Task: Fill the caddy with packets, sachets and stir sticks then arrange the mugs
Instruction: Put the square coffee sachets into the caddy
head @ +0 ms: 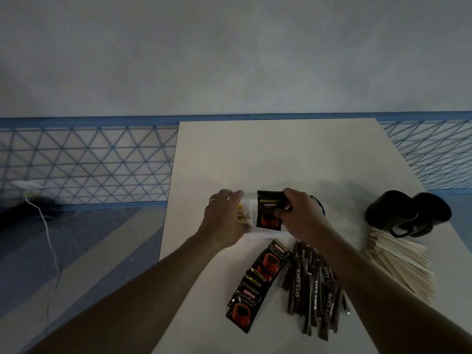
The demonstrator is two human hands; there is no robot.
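The caddy (pixel 251 213), white, sits mid-tabletop (pixel 281 154), mostly hidden under your hands. Your left hand (pixel 224 221) covers its left end, with the fingers (pixel 231 195) curved over the far rim and holding it. Something yellow shows in the compartment beneath that hand, too blurred to name. Just right of it, a black Kopiko coffee packet (pixel 270 213) stands upright in the caddy. Your right hand (pixel 304 215) pinches the packet's right edge, its fingers (pixel 282 212) curled onto the packet's face.

Nearer you, loose Kopiko Supremo packets (pixel 255 284) overlap in a slanted row. Beside them lies a heap of brown City Cafe sugar sachets (pixel 314 290), then a fan of wooden stir sticks (pixel 401 261). Two black mugs (pixel 408 213) lie on their sides at the far right, touching each other and the sticks.
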